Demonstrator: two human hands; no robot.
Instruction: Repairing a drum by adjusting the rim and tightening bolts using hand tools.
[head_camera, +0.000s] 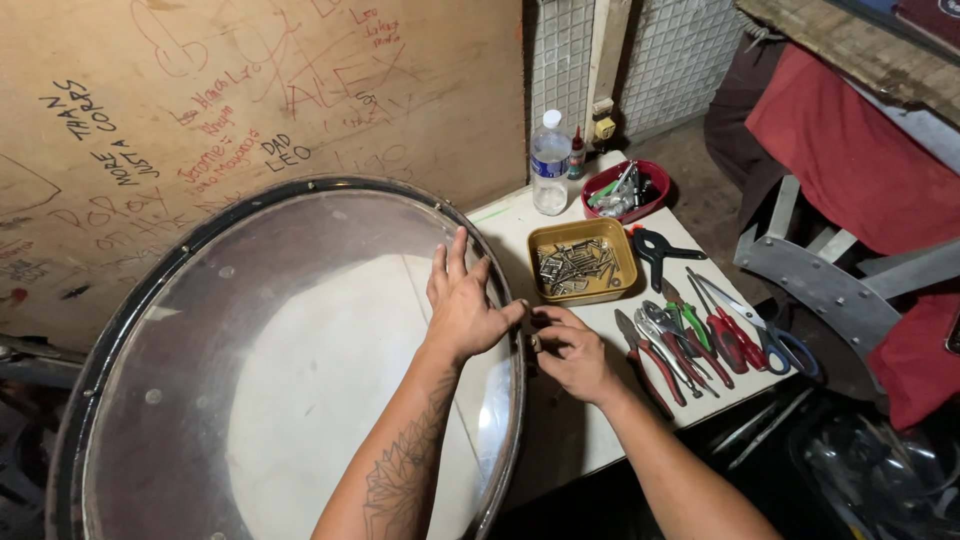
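A large bass drum (250, 400) lies flat with its translucent head up, ringed by a black hoop (140, 290). My left hand (462, 300) rests palm down on the drum head near the right rim, fingers spread. My right hand (572, 350) is at the outside of the rim, fingers pinched on a small metal part at the hoop; the part itself is mostly hidden.
A white table (590, 430) to the right holds a yellow tray of screws (582, 262), a red bowl of hardware (626, 190), a water bottle (550, 160), a black clamp (658, 252), pliers and scissors (700, 335). A scribbled board (250, 90) stands behind.
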